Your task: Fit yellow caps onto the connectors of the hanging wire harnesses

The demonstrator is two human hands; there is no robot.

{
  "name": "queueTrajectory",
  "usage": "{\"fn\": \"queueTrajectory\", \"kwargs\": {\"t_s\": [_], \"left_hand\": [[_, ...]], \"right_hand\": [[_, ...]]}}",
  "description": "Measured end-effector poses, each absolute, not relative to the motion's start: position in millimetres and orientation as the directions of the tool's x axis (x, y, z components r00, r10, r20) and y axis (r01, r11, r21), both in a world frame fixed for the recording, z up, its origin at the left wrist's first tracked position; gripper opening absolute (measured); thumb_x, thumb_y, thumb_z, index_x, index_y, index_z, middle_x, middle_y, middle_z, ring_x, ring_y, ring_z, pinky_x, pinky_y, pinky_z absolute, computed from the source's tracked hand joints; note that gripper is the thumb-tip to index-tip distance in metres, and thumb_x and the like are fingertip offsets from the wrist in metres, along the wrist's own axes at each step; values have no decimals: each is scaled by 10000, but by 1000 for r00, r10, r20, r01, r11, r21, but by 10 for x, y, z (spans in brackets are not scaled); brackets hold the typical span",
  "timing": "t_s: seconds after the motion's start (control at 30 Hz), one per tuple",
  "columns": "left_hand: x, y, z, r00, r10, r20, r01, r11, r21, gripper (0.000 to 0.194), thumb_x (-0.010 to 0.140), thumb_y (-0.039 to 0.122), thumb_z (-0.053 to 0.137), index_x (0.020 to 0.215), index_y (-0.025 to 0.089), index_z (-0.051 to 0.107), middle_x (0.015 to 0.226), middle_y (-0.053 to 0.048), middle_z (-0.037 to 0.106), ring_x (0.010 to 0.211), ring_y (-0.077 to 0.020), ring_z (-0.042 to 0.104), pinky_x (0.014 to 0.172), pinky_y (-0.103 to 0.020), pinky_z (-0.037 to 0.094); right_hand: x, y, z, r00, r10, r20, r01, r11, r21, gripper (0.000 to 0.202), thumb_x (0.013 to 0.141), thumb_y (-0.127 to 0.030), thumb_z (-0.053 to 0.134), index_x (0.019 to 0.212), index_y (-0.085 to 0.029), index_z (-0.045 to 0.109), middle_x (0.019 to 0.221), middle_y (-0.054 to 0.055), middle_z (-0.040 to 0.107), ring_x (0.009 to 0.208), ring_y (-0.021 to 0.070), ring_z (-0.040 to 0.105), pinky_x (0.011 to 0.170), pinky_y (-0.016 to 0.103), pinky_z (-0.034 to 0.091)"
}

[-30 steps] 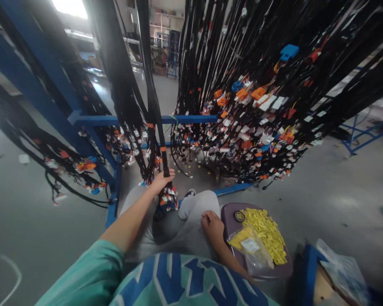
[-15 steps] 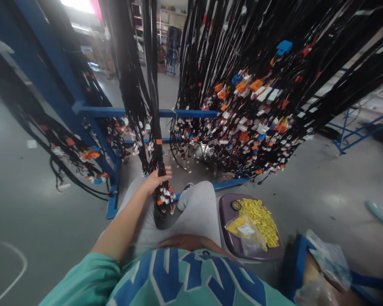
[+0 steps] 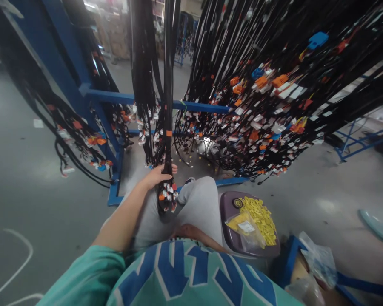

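My left hand (image 3: 158,176) is wrapped round the lower part of a black wire harness bundle (image 3: 168,146) that hangs in front of me, with the thumb across its front. Under the hand, white, orange and red connectors (image 3: 168,192) dangle between my knees. An orange tape band (image 3: 169,133) circles the bundle higher up. My right hand (image 3: 187,231) rests low at my lap, close to the shirt's hem; its fingers are dim and partly hidden, so whether it holds anything cannot be made out.
A blue metal frame (image 3: 115,97) carries more hanging harnesses, with a dense cluster of connectors (image 3: 258,123) on the right. Beside my right leg stands a purple stool (image 3: 231,238) bearing yellow small parts (image 3: 260,216) and a plastic bag (image 3: 247,227). Clear bags (image 3: 321,259) lie at the lower right.
My left hand's thumb now crosses the front of the bundle, where its fingers were more extended before. The view has shifted, and my right hand shows slightly higher at the lap.
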State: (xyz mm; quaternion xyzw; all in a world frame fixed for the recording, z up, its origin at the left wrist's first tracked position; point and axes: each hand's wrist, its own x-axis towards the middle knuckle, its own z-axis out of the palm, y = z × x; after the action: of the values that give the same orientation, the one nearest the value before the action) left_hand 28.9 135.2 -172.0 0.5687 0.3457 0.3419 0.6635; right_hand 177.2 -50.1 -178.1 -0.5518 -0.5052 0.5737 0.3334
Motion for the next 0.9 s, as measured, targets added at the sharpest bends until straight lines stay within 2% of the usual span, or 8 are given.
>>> {"fn": "queueTrajectory", "kwargs": {"t_s": [0.13, 0.23, 0.37, 0.53, 0.6, 0.63, 0.73, 0.9], "left_hand": [[268, 1366, -1875, 443, 894, -63, 212, -36, 977, 326, 514, 209, 665, 837, 179, 629, 806, -28, 654, 875, -240, 574, 822, -352, 413], [291, 1339, -1970, 426, 902, -67, 248, -45, 968, 231, 530, 228, 654, 751, 169, 618, 714, -6, 630, 811, -229, 563, 775, -329, 420], [355, 1245, -1957, 489, 870, -63, 220, -53, 974, 233, 583, 240, 614, 791, 137, 600, 724, 1, 611, 767, -190, 549, 735, -297, 424], [400, 1098, -1700, 642, 767, -13, 161, -118, 980, 257, 623, 236, 568, 853, 123, 575, 775, -9, 609, 739, -166, 534, 705, -284, 433], [397, 1041, -1554, 690, 724, 1, 139, -133, 981, 249, 628, 228, 561, 853, 122, 574, 785, -15, 614, 747, -170, 540, 704, -286, 439], [391, 1014, -1479, 710, 704, 8, 127, -140, 982, 249, 628, 219, 558, 856, 121, 573, 784, -16, 616, 750, -173, 546, 704, -288, 443], [362, 943, -1265, 738, 674, 18, 147, -186, 972, 228, 617, 184, 551, 836, 124, 574, 744, -8, 616, 715, -169, 558, 681, -282, 454], [304, 867, -924, 638, 767, 65, 290, -318, 903, 216, 588, 99, 519, 792, 145, 574, 764, 5, 613, 739, -159, 567, 712, -276, 456]], "right_hand": [[1732, -549, -1923, -198, 886, -419, 69, -414, -908, 505, 828, -460, 296, 543, -117, 533, 442, -7, 526, 414, 73, 518, 479, 193, 419], [1791, -488, -1955, -181, 885, -429, 33, -431, -902, 424, 778, -485, 401, 553, -150, 531, 465, 4, 537, 429, 100, 520, 465, 220, 424], [2001, -263, -1883, -45, 946, -322, 29, -321, -947, 323, 685, -491, 548, 577, -188, 575, 574, 13, 583, 515, 129, 517, 559, 275, 449], [2280, 201, -1649, 195, 973, -123, 86, -141, -986, 298, 680, -446, 593, 869, -215, 593, 957, 29, 592, 854, 157, 527, 841, 307, 399], [2272, 372, -1521, 125, 989, -74, 90, -85, -992, 430, 650, -460, 620, 1008, -229, 566, 1093, 28, 551, 993, 173, 493, 904, 310, 365], [2238, 441, -1459, 17, 998, -59, 76, -60, -995, 466, 654, -476, 612, 1046, -230, 554, 1123, 27, 541, 1026, 180, 482, 913, 314, 360], [2078, 569, -1316, -243, 970, -27, 36, -19, -999, 453, 682, -511, 576, 1012, -199, 579, 1052, 26, 584, 998, 190, 505, 888, 319, 377], [1965, 634, -1166, -167, 986, 13, 58, 23, -998, 360, 681, -485, 597, 830, -158, 607, 845, 14, 622, 808, 154, 543, 780, 293, 423]]}}
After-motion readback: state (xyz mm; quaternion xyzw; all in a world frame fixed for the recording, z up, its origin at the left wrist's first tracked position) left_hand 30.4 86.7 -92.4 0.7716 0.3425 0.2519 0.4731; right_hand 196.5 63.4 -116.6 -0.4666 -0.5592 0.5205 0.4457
